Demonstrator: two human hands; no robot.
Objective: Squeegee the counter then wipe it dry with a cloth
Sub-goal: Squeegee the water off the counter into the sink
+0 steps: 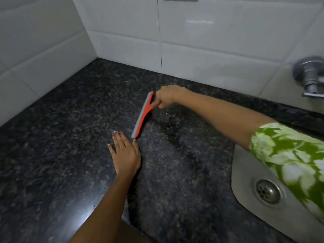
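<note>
A red squeegee with a grey rubber blade stands with its blade edge on the dark speckled granite counter, near the middle. My right hand grips its red handle from the right side. My left hand lies flat on the counter with straight fingers, its fingertips just below and left of the blade's near end. No cloth is in view.
White tiled walls meet in a corner at the back left of the counter. A steel sink with a drain lies at the right, under my right sleeve. A metal tap sticks out of the right wall.
</note>
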